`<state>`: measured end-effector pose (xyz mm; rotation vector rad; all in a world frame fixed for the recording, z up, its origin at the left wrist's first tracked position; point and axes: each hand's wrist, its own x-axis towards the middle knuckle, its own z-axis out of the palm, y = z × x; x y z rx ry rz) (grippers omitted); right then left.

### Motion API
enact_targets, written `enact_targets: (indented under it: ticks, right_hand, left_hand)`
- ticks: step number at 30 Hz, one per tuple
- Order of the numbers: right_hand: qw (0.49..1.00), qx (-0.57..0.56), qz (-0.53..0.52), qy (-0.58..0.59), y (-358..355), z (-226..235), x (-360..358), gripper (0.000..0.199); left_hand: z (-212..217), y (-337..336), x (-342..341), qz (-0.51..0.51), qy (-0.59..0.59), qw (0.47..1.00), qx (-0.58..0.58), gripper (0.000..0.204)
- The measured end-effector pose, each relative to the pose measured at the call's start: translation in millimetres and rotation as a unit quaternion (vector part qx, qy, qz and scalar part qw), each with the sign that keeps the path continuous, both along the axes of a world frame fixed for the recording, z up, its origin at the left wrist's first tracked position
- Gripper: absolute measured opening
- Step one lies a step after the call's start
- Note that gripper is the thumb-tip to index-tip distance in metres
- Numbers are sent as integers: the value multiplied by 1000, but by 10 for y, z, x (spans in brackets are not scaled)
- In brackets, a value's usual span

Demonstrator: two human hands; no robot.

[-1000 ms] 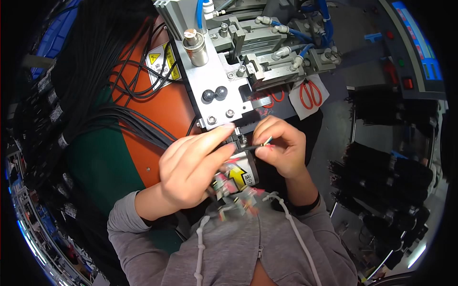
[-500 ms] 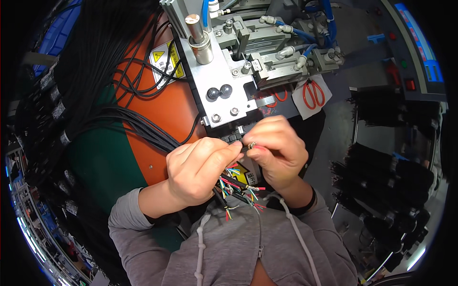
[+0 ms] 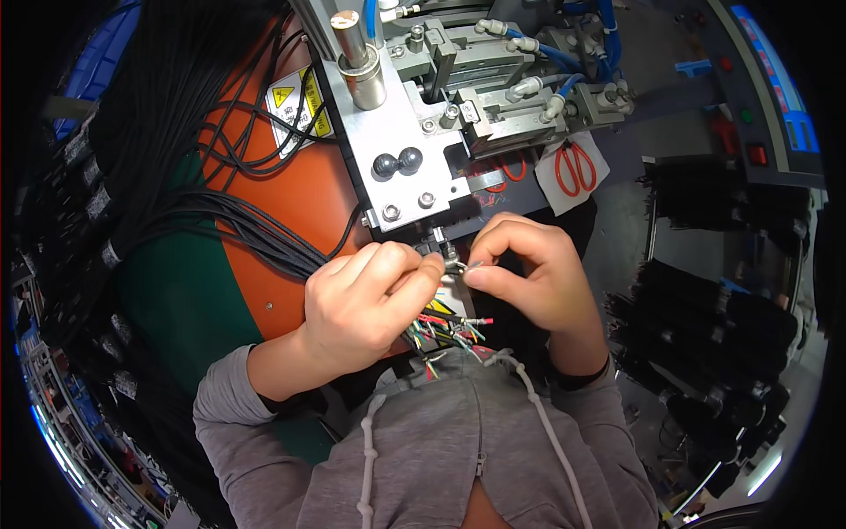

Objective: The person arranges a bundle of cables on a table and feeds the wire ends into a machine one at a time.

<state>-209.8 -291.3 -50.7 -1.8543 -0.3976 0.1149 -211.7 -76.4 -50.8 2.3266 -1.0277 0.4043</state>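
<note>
Close below the machine's front edge, my left hand (image 3: 366, 304) is closed on the end of a black cable (image 3: 438, 261). My right hand (image 3: 533, 273) pinches the thin stripped wires (image 3: 467, 267) fanning from that end between thumb and forefinger. Beside them stands a small metal part (image 3: 439, 236) of the machine; whether the cable touches it I cannot tell. Under my hands, in front of my grey top, hang several more cable ends (image 3: 445, 331) with red, green, yellow and white wires. My fingers partly hide the held cable.
Ahead is a machine with a silver metal plate (image 3: 388, 132), clamps and blue air hoses (image 3: 564, 62). Red-handled scissors (image 3: 577, 169) lie to its right. Bundles of black cables (image 3: 238, 225) cross the orange and green table (image 3: 273, 273) at left. More black cable bundles (image 3: 701, 317) hang at right.
My right hand has shifted slightly right, its fingers drawn back from my left hand and pinching the wires. The machine sits a little further left and up in the picture.
</note>
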Motion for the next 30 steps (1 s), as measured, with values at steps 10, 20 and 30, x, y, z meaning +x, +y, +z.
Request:
enact_targets:
  ticks: [10, 20, 30]
  right_hand:
    - [987, -53, -110, -109, 186, -392, 25, 7]
    - [972, -108, -109, -176, 293, -468, 36, 10]
    - [966, 124, -148, 172, 271, -672, -1, 11]
  left_hand:
    - [-33, -61, -56, 18, -16, 989, 146, 44]
    - [-78, -101, -118, 80, -24, 981, 173, 39]
    - [-110, -66, -19, 63, 2, 992, 108, 32]
